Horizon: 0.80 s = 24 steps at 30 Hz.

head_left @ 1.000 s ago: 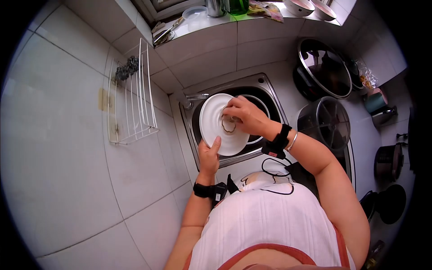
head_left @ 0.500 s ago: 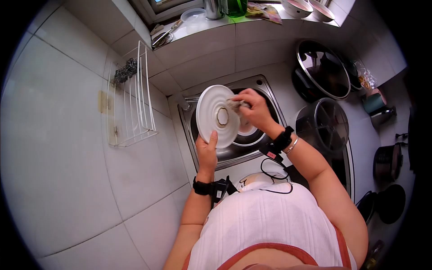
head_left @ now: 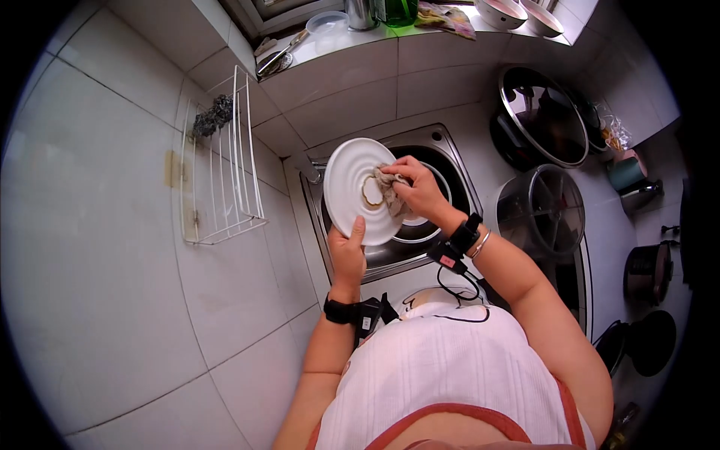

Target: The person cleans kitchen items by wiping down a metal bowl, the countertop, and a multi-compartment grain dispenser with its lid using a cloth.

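My left hand grips the lower edge of a round white plate, thumb on the face towards me. The plate is tilted up above the sink and shows a brownish ring near its middle. Closed around a crumpled greyish-brown cloth, my right hand presses it against the plate's right part, beside the ring. Behind the plate, a round dish sits in the steel sink, partly hidden by the plate and my right hand.
A white wire rack with a dark scouring pad hangs on the left wall. Right of the sink stand a black pot with a glass lid and a clear round container. Bowls and a green bottle line the sill.
My right hand has moved slightly down with the cloth, which now lies against the plate closer to the brownish ring. My left hand holds the plate nearly as before.
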Tool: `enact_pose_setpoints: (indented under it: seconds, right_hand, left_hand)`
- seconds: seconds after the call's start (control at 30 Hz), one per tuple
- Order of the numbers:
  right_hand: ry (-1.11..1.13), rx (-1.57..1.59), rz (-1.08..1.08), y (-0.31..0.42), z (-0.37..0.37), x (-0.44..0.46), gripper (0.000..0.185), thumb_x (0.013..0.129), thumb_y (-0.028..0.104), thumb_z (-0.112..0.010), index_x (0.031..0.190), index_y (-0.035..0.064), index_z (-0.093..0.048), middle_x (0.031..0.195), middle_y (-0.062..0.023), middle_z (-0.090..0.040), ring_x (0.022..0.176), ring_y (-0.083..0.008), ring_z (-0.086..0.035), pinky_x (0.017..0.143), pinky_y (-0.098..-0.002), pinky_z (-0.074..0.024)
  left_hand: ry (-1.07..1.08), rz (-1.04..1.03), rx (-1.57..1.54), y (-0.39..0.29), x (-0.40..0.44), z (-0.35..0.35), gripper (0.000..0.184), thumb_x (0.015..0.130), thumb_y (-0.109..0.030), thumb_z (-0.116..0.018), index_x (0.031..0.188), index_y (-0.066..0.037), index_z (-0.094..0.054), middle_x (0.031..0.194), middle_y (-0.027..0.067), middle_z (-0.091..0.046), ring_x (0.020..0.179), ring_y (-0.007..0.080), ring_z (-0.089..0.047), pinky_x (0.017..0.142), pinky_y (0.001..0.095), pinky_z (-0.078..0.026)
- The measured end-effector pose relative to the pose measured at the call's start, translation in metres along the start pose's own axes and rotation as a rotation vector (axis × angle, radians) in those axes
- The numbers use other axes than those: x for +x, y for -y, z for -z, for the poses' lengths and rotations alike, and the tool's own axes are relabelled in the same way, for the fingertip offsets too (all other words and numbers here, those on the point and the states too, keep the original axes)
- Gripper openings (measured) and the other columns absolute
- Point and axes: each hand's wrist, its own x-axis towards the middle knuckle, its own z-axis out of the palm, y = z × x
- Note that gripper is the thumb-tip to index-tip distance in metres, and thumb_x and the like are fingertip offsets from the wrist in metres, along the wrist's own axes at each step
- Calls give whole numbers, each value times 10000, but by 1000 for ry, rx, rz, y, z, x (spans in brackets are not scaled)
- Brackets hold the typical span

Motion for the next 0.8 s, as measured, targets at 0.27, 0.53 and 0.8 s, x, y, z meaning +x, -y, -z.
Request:
enact_pose_setpoints:
  seconds: [0.27, 0.53, 0.8]
  right_hand:
    - [421, -258, 393, 37, 10, 8, 244, 634, -57, -640, 840, 71, -669, 950, -75, -517, 932, -243, -520, 768, -321, -477]
    - [320, -405, 548, 29, 13, 20, 248, 611, -59, -638, 823, 68, -659, 941, -76, -526, 897, -271, -514, 777, -349, -467]
    - [239, -284, 270, 3, -10, -36, 247, 641, -43, -611, 872, 30, -659, 931, -111, -548, 849, -274, -554, 732, -337, -470]
  left_hand:
    - [44, 159, 175, 6, -2, 16, 284, 900, -127, -572, 1139, 22, -539, 1041, 55, -611, 895, 104, -561, 800, 252, -446]
    - [114, 89, 161, -3, 1, 17, 279, 894, -112, -571, 1135, 23, -541, 1056, 60, -612, 921, 111, -562, 831, 260, -439]
    - [-11, -29, 10, 1, 6, 9, 275, 924, -133, -531, 1150, 22, -515, 1079, 74, -599, 915, 128, -587, 796, 261, -476]
